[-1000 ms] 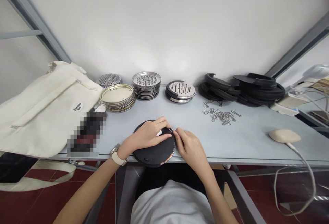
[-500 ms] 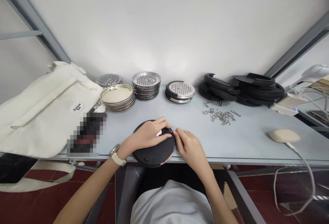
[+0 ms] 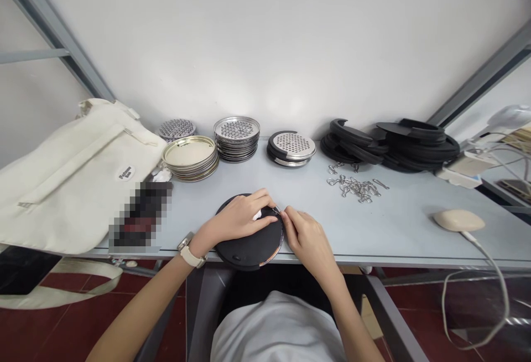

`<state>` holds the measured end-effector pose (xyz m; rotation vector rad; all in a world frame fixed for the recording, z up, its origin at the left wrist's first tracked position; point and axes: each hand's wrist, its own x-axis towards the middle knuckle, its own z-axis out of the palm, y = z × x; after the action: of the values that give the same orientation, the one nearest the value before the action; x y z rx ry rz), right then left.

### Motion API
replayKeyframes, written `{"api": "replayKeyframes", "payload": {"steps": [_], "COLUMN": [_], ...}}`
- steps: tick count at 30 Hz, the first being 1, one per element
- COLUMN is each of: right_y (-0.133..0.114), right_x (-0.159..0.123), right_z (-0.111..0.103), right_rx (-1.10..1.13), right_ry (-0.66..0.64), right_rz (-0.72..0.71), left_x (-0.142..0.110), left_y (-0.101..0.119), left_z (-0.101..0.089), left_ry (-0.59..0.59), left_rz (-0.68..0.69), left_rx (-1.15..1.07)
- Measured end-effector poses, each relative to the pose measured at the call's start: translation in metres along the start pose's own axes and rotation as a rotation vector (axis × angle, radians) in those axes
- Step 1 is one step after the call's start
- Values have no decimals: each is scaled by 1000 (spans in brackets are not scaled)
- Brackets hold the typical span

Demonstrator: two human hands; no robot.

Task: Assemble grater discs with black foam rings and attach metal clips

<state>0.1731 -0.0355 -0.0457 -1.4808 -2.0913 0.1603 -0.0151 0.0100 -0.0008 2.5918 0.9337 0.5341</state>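
Observation:
A black round disc (image 3: pixel 253 243) lies at the desk's front edge, its near side overhanging. Part of its right rim shows a shiny metal edge. Across the disc's top rests my left hand (image 3: pixel 238 215), thumb and index finger gripping near the right rim, with a small white piece (image 3: pixel 257 215) under the fingers. A thin metal wire clip (image 3: pixel 276 210) spans the gap between both hands at that rim. My right hand (image 3: pixel 307 234) is closed, thumb and index finger pinching the clip's end; the grip point is partly hidden.
Along the wall stand gold lids (image 3: pixel 189 154), grater plates (image 3: pixel 236 129), an assembled grater (image 3: pixel 294 145) and black plastic rings (image 3: pixel 418 146). Loose wire clips (image 3: pixel 359 187) lie to the right. A white bag (image 3: pixel 74 179) is at left, a corded cream device (image 3: pixel 458 219) at right.
Almost nothing differs. My right hand has shifted very slightly at the disc's rim; the left hand and the disc look the same.

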Motion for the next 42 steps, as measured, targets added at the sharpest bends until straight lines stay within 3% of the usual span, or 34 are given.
{"api": "replayKeyframes", "payload": {"steps": [42], "right_y": [1], "right_x": [0], "right_z": [1], "right_rx": [-23], "right_ry": [-15], "right_rz": [-8], "left_x": [-1], "left_y": [1], "left_z": [1], "left_ry": [2], "left_rz": [-29], "left_rx": [35]}}
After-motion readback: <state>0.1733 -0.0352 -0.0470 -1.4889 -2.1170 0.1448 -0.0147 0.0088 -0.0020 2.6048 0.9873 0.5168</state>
